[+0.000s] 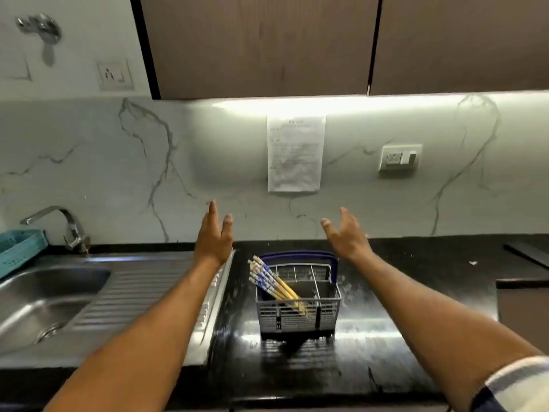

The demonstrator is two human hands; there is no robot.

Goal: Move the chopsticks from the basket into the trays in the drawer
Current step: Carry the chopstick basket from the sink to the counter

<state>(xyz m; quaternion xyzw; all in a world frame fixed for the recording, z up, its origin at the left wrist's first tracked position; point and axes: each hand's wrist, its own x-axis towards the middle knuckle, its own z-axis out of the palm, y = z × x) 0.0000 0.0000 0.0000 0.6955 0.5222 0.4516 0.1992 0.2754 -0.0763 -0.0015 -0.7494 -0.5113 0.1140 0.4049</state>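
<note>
A grey plastic basket (299,304) with slatted, grid-like walls and a dark blue handle folded at its back stands upright on the glossy black stone tabletop (386,337), just right of the steel sink unit. Thin wire dividers split its inside into compartments. A bundle of chopsticks (271,281) sits in the left compartment, leaning up and to the left, so their tops stick out over the basket's left rim. The sticks are slim and yellowish, with blue-and-white patterned upper ends.

Both bare arms reach forward above the tabletop. The left hand (214,233) hangs over the ribbed drainboard edge, fingers straight and pointing up toward the wall, holding nothing. The right hand (346,233) hovers beyond the basket's back right corner, fingers spread and loosely bent, also holding nothing. Neither hand touches the basket or the chopsticks.

The stainless sink (44,298) has a smooth rounded bowl and a grooved drainboard, with an angular chrome tap (64,223) behind it. A teal perforated tray (19,248) sits at the far left. The backsplash is white marble-look slab with grey veins; a wrinkled printed sheet (294,153) hangs on it beside a white switch plate (399,158). Brown wood-grain cabinets (267,43) run above.
</note>
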